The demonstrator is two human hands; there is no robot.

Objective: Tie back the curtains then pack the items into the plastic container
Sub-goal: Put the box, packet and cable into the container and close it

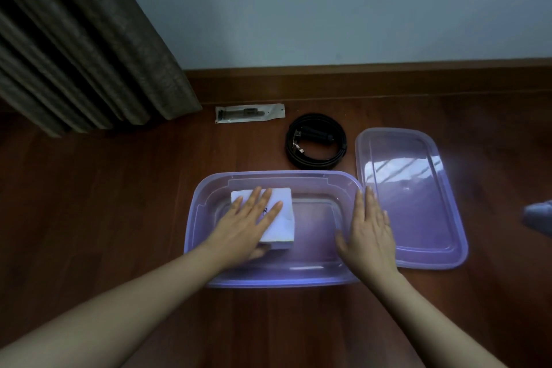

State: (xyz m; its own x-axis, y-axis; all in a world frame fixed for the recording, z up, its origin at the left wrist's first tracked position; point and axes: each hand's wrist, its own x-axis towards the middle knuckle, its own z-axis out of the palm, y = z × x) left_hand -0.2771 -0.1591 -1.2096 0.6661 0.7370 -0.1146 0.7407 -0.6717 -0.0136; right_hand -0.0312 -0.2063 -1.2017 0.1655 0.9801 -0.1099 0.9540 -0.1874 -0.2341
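Two hands: left hand (249, 219) flat, pinning white folded packet (277, 218); right hand (369, 227) spread, steadying translucent purple plastic container (298, 273).
Unpacked: coiled black cable (316, 140) at twelve o'clock.

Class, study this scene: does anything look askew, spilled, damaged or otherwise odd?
Nothing stands out. The folded white cloth lies flat in the purple plastic container, and its lid, the coiled black cable and the clear packet rest tidily on the floor.
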